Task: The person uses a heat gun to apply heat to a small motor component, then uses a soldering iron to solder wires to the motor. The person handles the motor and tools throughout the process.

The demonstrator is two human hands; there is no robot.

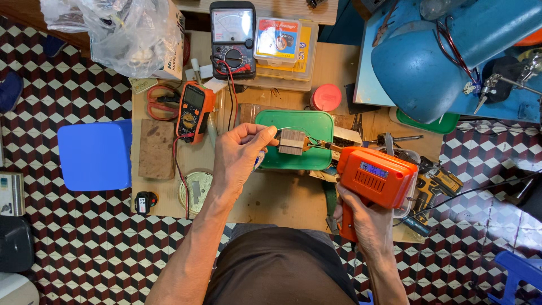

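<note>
Orange soldering gun [372, 181] gripped in our right hand [361, 223] points its tip leftward at the small block [292, 142], which our nearer left hand [240, 155] pinches over the green tray [293, 164].

Two multimeters [194, 111], one soldering gun [375, 181], two hands [240, 155].

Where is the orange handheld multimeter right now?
In the head view, the orange multimeter lies on the left part of the wooden table, beside the red-handled scissors, left of the green tray and the left hand.
</note>
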